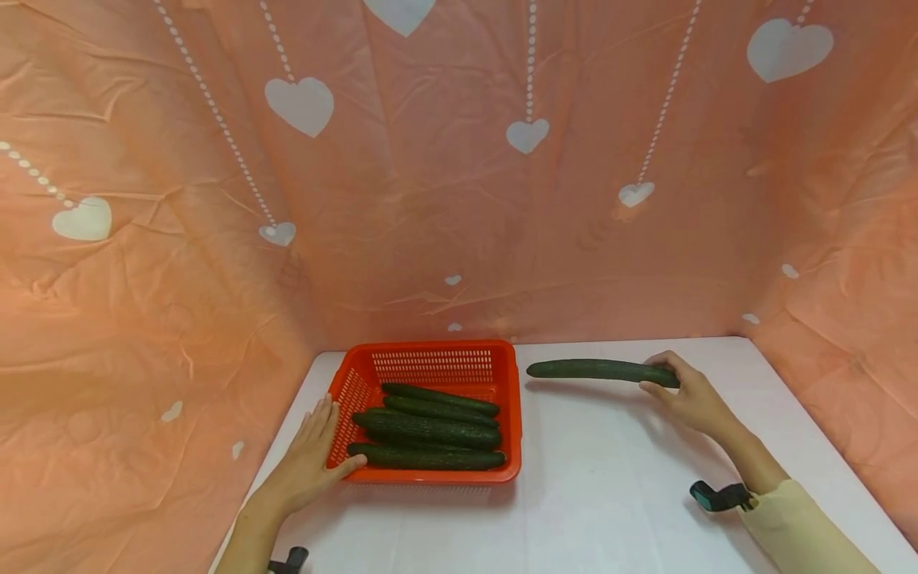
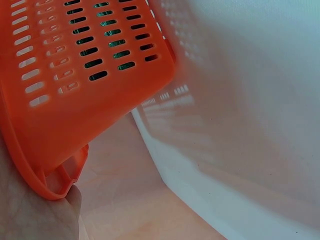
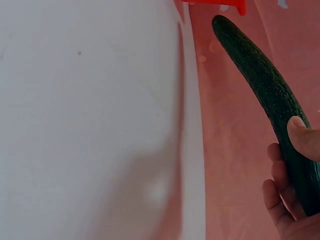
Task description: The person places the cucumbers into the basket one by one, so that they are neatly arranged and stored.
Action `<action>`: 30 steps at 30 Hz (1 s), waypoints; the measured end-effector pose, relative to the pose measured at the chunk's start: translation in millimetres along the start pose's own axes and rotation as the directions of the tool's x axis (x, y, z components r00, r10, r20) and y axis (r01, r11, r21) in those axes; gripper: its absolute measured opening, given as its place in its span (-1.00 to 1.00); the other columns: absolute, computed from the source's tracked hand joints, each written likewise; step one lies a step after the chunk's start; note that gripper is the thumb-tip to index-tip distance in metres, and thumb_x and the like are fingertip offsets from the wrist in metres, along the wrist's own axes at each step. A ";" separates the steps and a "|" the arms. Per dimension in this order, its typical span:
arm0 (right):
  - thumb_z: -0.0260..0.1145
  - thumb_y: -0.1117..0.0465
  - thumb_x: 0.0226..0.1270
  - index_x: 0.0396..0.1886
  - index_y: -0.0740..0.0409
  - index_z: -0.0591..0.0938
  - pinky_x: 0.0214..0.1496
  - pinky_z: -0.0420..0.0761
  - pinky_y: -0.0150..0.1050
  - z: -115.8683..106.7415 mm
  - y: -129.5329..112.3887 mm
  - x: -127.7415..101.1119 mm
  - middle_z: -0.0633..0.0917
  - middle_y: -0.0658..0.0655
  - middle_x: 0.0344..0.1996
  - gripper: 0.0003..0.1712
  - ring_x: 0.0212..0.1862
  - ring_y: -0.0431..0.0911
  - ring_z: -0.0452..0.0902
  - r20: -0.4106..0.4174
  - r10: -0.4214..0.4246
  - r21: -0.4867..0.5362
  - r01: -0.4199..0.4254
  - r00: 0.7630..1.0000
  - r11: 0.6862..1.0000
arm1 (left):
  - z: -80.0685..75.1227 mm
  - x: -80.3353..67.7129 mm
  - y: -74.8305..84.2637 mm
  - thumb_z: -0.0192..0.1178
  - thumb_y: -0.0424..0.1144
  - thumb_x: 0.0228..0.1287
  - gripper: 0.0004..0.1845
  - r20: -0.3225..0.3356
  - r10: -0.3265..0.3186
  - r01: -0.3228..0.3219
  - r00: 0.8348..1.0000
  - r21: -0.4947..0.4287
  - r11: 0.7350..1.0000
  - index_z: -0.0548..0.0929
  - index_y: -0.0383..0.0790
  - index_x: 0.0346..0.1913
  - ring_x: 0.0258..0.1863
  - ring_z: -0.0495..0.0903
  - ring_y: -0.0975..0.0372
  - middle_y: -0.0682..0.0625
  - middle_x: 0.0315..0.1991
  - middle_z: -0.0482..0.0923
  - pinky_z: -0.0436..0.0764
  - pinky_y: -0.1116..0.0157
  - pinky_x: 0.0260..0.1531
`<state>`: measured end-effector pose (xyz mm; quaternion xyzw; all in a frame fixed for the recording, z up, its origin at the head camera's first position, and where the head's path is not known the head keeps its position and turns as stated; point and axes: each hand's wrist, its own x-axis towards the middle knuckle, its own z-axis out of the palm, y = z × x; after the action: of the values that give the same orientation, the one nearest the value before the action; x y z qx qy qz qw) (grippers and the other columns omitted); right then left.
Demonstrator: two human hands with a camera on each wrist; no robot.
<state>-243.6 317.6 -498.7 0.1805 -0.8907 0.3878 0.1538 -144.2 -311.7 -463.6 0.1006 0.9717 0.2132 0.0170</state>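
Note:
My right hand (image 1: 692, 399) grips a long dark green cucumber (image 1: 584, 369) by its right end, thumb on the near side and fingers curled round it. Held above the white table, the cucumber points left toward the basket; its slight bend shows in the right wrist view. An orange-red plastic basket (image 1: 473, 477) with slotted walls holds several cucumbers (image 1: 430, 431) lying roughly side by side. On its left rim rests my left hand (image 1: 304, 462), fingers straight and thumb over the near left corner. The left wrist view shows the palm (image 2: 30, 205) against the rim.
A white table (image 1: 595, 494) lies under everything. Orange-pink cloth (image 1: 574, 263) with white hearts hangs behind it and at both sides. A dark strap-on device (image 1: 719, 497) sits at the right wrist, another (image 1: 290, 560) at the left.

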 end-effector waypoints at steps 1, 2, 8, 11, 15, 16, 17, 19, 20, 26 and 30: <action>0.56 0.35 0.35 0.09 0.15 0.63 -0.12 0.44 -0.44 -0.9 -1.3 0.1 0.77 0.13 -0.15 -0.62 -0.18 -0.30 0.53 -0.009 0.003 -0.001 -0.003 1.000 1.000 | -0.5 -0.4 0.9 0.30 0.30 0.43 0.21 0.000 -0.001 0.001 1.000 -0.003 1.000 -0.05 -0.52 0.69 0.71 -0.27 -0.29 -0.37 0.74 -0.31 -0.28 -0.17 0.68; 0.56 0.35 0.35 0.09 0.16 0.62 -0.11 0.44 -0.45 -2.1 -2.8 0.3 0.76 0.15 -0.13 -0.61 -0.17 -0.31 0.52 -0.014 0.008 -0.004 -0.009 1.000 1.000 | -1.0 -0.6 1.5 0.30 0.30 0.42 0.21 0.001 -0.002 0.002 1.000 -0.009 1.000 -0.05 -0.52 0.69 0.71 -0.27 -0.28 -0.37 0.74 -0.31 -0.30 -0.14 0.68; 0.52 0.29 0.42 0.15 0.21 0.59 -0.03 0.45 -0.48 -8.1 -15.2 4.1 0.78 0.24 -0.08 -0.60 -0.10 -0.43 0.48 -0.049 0.048 -0.007 -0.048 0.998 0.999 | -1.8 -0.9 3.0 0.31 0.27 0.43 0.20 0.008 -0.006 0.007 1.000 -0.024 1.000 -0.06 -0.51 0.70 0.72 -0.32 -0.25 -0.36 0.75 -0.34 -0.39 -0.06 0.68; 0.51 0.27 0.44 0.19 0.23 0.58 -0.01 0.45 -0.50 -8.8 -23.9 7.0 0.78 0.26 -0.07 -0.58 -0.09 -0.48 0.45 -0.068 0.055 0.008 -0.055 0.996 0.998 | -1.2 -0.4 1.8 0.31 0.26 0.43 0.20 0.001 0.000 0.000 1.000 -0.014 1.000 -0.05 -0.52 0.69 0.72 -0.30 -0.25 -0.37 0.75 -0.32 -0.30 -0.18 0.67; 0.52 0.28 0.43 0.23 0.27 0.59 -0.02 0.43 -0.58 -6.2 -36.0 11.9 0.76 0.30 -0.03 -0.53 -0.07 -0.45 0.48 -0.087 0.049 0.030 -0.046 0.995 0.998 | 0.4 -0.7 0.4 0.33 0.24 0.42 0.20 -0.014 0.013 -0.014 1.000 -0.029 0.999 -0.04 -0.53 0.68 0.72 -0.29 -0.26 -0.39 0.74 -0.30 -0.37 -0.09 0.68; 0.53 0.28 0.43 0.24 0.28 0.59 -0.02 0.43 -0.60 -4.9 -38.9 13.5 0.76 0.31 -0.02 -0.52 -0.06 -0.41 0.50 -0.087 0.048 0.036 -0.045 0.995 0.998 | 0.7 -0.8 0.4 0.34 0.23 0.42 0.19 -0.017 0.015 -0.015 1.000 -0.032 0.999 -0.04 -0.53 0.68 0.72 -0.29 -0.26 -0.38 0.74 -0.30 -0.38 -0.07 0.68; 0.53 0.27 0.43 0.25 0.28 0.58 -0.02 0.43 -0.61 -3.3 -42.1 15.3 0.76 0.31 -0.01 -0.52 -0.05 -0.36 0.52 -0.085 0.048 0.038 -0.045 0.995 0.998 | 1.0 -0.8 0.4 0.34 0.23 0.42 0.19 -0.019 0.015 -0.016 1.000 -0.036 0.999 -0.04 -0.53 0.68 0.72 -0.29 -0.25 -0.38 0.74 -0.30 -0.40 -0.04 0.68; 0.52 0.26 0.44 0.25 0.28 0.58 -0.02 0.44 -0.61 0.7 -48.0 18.4 0.76 0.30 -0.01 -0.52 -0.03 -0.24 0.56 -0.079 0.050 0.045 -0.047 0.996 0.998 | 1.3 -0.6 0.0 0.34 0.22 0.42 0.18 -0.021 0.016 -0.016 1.000 -0.030 0.999 -0.04 -0.53 0.68 0.72 -0.28 -0.26 -0.38 0.74 -0.30 -0.38 -0.05 0.69; 0.52 0.25 0.44 0.25 0.28 0.58 -0.01 0.45 -0.60 3.1 -51.0 20.0 0.76 0.29 -0.01 -0.52 -0.02 -0.18 0.57 -0.074 0.051 0.049 -0.047 0.996 0.998 | 1.1 -0.3 -0.2 0.33 0.23 0.43 0.18 -0.019 0.014 -0.015 1.000 -0.026 1.000 -0.04 -0.53 0.69 0.72 -0.28 -0.26 -0.38 0.74 -0.30 -0.37 -0.05 0.69; 0.52 0.24 0.45 0.21 0.25 0.60 0.01 0.49 -0.50 23.3 -69.5 29.2 0.78 0.22 -0.04 -0.56 -0.01 -0.04 0.63 -0.056 0.024 0.078 -0.020 0.998 0.997 | -0.3 -0.1 -0.4 0.30 0.28 0.43 0.21 0.011 -0.010 0.010 1.000 -0.022 1.000 -0.08 -0.49 0.70 0.73 -0.33 -0.23 -0.35 0.75 -0.35 -0.46 0.05 0.67; 0.53 0.27 0.43 0.20 0.24 0.61 0.03 0.56 -0.36 40.0 -82.1 35.7 0.79 0.19 -0.06 -0.57 -0.01 -0.01 0.66 -0.043 -0.005 0.120 0.010 0.999 0.993 | -0.1 -0.7 0.0 0.30 0.27 0.44 0.20 0.010 -0.011 0.011 1.000 -0.017 1.000 -0.07 -0.49 0.70 0.73 -0.32 -0.23 -0.35 0.75 -0.34 -0.43 0.00 0.68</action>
<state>-244.5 228.5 -457.9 0.1846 -0.8616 0.4437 0.1633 -143.5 -311.9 -463.6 0.0961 0.9702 0.2211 0.0237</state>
